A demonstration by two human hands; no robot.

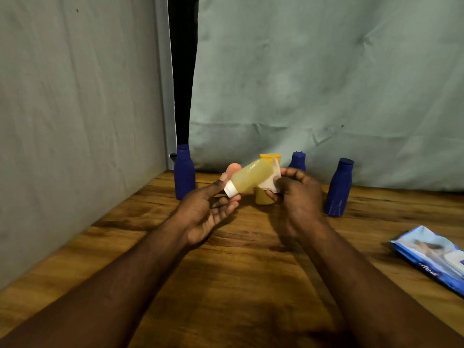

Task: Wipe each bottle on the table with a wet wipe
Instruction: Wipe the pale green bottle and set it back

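It is looking like a makeshift indoor corner: pale green cloth sheets [326, 84] are hanging as walls around a wood-grain table [238, 285].

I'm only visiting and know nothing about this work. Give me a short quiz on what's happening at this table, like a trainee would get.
1. True or false: the pale yellow bottle stands on the table.
2. How many dark blue bottles stand on the table?
3. Fill in: the wet wipe is held against the bottle by the ___ hand.

Key
1. False: the left hand holds its white-capped end above the table.
2. Three.
3. Right: the right hand pinches it.
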